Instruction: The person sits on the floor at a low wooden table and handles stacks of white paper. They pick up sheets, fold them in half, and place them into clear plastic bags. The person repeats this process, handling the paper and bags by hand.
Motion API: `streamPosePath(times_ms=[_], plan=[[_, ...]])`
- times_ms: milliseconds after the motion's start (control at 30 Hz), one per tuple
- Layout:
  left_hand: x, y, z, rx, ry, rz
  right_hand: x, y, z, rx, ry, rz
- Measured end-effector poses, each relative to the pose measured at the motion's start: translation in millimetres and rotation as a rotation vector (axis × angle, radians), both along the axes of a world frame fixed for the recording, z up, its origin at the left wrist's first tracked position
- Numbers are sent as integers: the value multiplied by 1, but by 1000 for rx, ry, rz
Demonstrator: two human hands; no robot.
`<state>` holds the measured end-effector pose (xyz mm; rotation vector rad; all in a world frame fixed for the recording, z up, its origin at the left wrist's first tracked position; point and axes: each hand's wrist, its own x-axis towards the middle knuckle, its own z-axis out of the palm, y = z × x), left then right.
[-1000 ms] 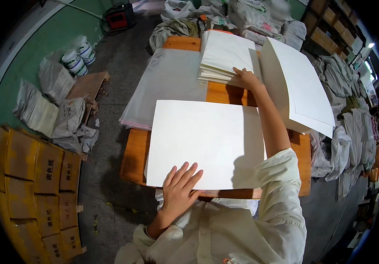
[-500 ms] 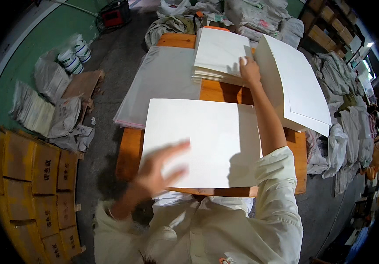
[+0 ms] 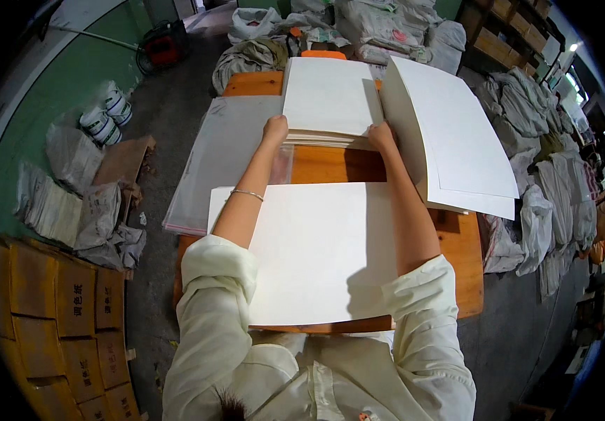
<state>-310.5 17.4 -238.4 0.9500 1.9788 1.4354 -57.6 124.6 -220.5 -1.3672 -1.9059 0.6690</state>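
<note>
At the far side of the wooden table lies a stack of white paper sheets [image 3: 330,91]. My left hand [image 3: 274,130] is closed at its near left corner, my right hand [image 3: 380,135] at its near right corner. How many sheets the fingers pinch is hidden. Under my forearms, close to my body, a large white sheet [image 3: 316,252] lies flat, shaded along its right side. To the right stands a taller pile of big white sheets [image 3: 457,140], its top ones curving up and overhanging. Clear plastic sleeves [image 3: 225,161] lie on the left, partly beneath my left hand.
The wooden table [image 3: 467,259] carries all the paper. Cardboard boxes [image 3: 74,302] are stacked at lower left, with white buckets [image 3: 100,125] and wrapped bundles [image 3: 48,203] beyond. Filled sacks [image 3: 387,35] crowd the far end, and more sacks [image 3: 559,189] line the right.
My left hand has moved from over the near sheet up to the far stack's left corner and closed. My right hand has slid from the stack's right edge down to its near right corner.
</note>
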Motion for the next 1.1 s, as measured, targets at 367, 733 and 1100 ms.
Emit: streamPosePath(times_ms=[367, 733, 1100], plan=[[9, -24, 1, -107, 228, 38, -16, -42, 26, -16, -290, -80], [43, -132, 111, -207, 638, -317, -8, -149, 57, 400, -661, 365], [176, -374, 102, -63, 930, -791, 165, -322, 102, 174, -714, 1009]])
